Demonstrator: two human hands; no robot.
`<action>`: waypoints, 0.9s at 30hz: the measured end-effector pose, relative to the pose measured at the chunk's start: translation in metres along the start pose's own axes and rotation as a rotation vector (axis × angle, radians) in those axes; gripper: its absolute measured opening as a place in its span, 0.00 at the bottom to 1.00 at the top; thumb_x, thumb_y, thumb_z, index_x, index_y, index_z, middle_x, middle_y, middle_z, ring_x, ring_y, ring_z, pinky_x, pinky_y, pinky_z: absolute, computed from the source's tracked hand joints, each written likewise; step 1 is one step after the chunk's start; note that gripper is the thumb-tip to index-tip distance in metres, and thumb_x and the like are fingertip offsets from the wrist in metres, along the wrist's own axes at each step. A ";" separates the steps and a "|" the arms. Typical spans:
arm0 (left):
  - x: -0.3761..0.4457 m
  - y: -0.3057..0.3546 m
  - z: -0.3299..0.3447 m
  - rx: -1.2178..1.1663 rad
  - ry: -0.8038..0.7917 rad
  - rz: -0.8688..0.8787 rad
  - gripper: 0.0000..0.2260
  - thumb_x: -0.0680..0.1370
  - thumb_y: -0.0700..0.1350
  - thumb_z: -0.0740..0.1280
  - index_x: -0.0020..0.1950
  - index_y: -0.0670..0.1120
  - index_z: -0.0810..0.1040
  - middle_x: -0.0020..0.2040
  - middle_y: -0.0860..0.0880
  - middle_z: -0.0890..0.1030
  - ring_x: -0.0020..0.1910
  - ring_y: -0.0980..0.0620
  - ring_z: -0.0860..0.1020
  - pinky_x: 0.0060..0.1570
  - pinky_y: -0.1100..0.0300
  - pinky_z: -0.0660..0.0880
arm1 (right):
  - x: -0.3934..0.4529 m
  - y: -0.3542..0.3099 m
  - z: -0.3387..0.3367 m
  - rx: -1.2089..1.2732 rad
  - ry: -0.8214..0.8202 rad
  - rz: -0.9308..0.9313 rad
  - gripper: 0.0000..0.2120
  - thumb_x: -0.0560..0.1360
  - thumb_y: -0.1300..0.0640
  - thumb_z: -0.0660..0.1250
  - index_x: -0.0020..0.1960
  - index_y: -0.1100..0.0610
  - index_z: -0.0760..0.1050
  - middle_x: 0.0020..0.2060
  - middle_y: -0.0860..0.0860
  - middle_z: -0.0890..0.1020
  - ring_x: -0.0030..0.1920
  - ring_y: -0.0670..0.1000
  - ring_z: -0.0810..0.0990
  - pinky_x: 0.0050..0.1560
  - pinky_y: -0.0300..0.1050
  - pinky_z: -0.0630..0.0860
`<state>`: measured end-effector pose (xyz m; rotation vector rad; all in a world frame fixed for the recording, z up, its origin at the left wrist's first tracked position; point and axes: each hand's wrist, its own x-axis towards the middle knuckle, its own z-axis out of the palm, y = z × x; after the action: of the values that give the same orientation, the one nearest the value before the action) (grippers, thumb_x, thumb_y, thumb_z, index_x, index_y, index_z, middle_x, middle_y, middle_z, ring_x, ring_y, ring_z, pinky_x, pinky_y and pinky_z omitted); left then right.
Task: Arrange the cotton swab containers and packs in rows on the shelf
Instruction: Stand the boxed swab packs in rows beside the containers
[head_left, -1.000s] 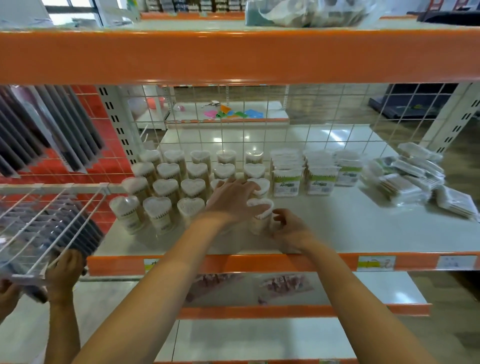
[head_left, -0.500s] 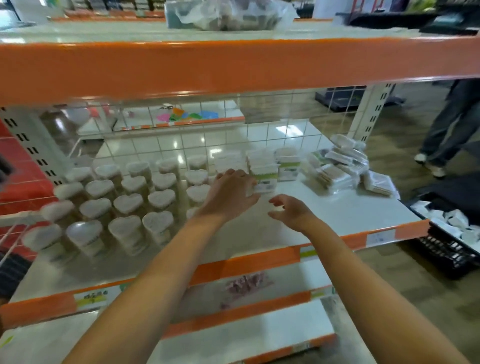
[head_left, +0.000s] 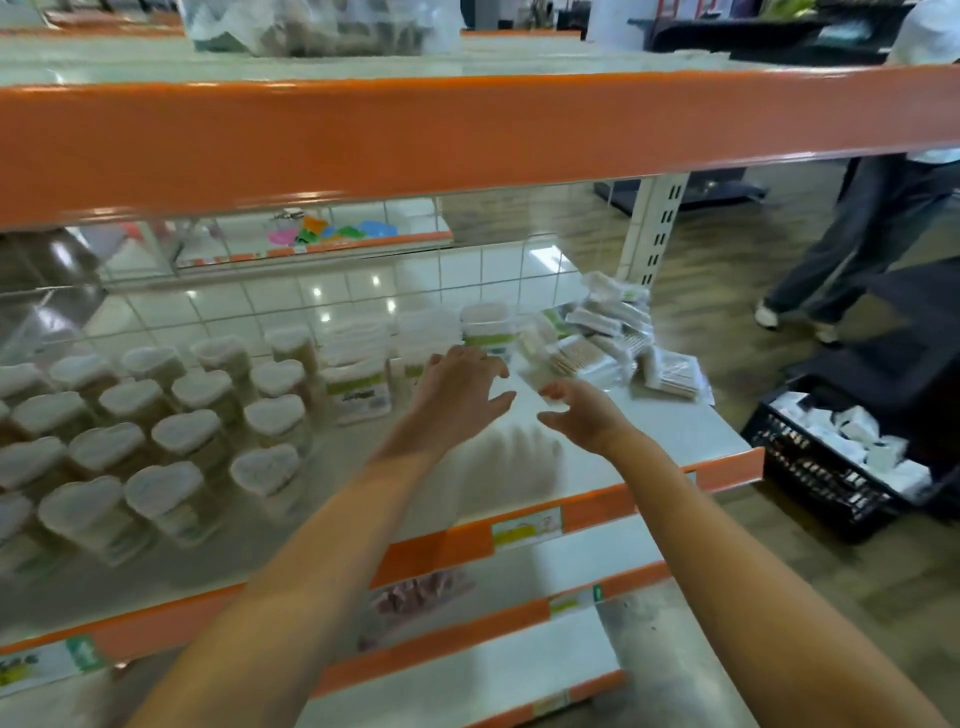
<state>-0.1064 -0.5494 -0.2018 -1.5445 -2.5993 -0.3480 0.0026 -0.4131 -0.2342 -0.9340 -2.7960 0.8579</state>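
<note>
Head view: both hands hover above the bare part of the shelf (head_left: 649, 431), holding nothing. The left hand (head_left: 457, 387) has its fingers spread and relaxed, its grip apart, just in front of the green-labelled swab boxes (head_left: 358, 384). The right hand (head_left: 582, 410) sits just right of the left hand, fingers loosely curved, grip apart, nothing between them. Left of the swab boxes stand the heart-lidded containers (head_left: 176, 436) in rows. Right of the boxes, the flat swab packs (head_left: 608, 338) lie in a loose heap. Beyond the shelf's right end a black crate (head_left: 810, 473) sits on the floor, with a person's legs (head_left: 857, 244) behind it.
</note>
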 end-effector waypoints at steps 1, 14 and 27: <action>0.006 0.004 0.005 0.002 -0.011 -0.005 0.18 0.78 0.57 0.62 0.64 0.50 0.74 0.65 0.50 0.75 0.65 0.49 0.69 0.63 0.53 0.64 | 0.002 0.007 -0.003 -0.003 0.006 0.001 0.20 0.76 0.55 0.67 0.67 0.58 0.71 0.64 0.55 0.74 0.64 0.55 0.72 0.65 0.46 0.67; 0.047 0.050 0.059 -0.077 -0.018 -0.060 0.16 0.76 0.53 0.66 0.60 0.47 0.78 0.56 0.47 0.80 0.59 0.47 0.75 0.59 0.51 0.71 | 0.026 0.069 -0.036 0.037 0.102 -0.071 0.17 0.76 0.59 0.65 0.64 0.59 0.72 0.61 0.55 0.77 0.61 0.55 0.74 0.60 0.46 0.70; 0.049 0.041 0.087 -0.130 -0.085 -0.131 0.15 0.78 0.52 0.63 0.61 0.48 0.78 0.56 0.47 0.80 0.58 0.46 0.75 0.57 0.52 0.71 | 0.068 0.063 -0.022 0.137 0.236 0.143 0.21 0.76 0.51 0.67 0.66 0.58 0.70 0.65 0.60 0.70 0.68 0.60 0.63 0.65 0.49 0.61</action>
<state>-0.0917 -0.4672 -0.2702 -1.4600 -2.8031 -0.4816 -0.0140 -0.3219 -0.2560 -1.1410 -2.4641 0.8800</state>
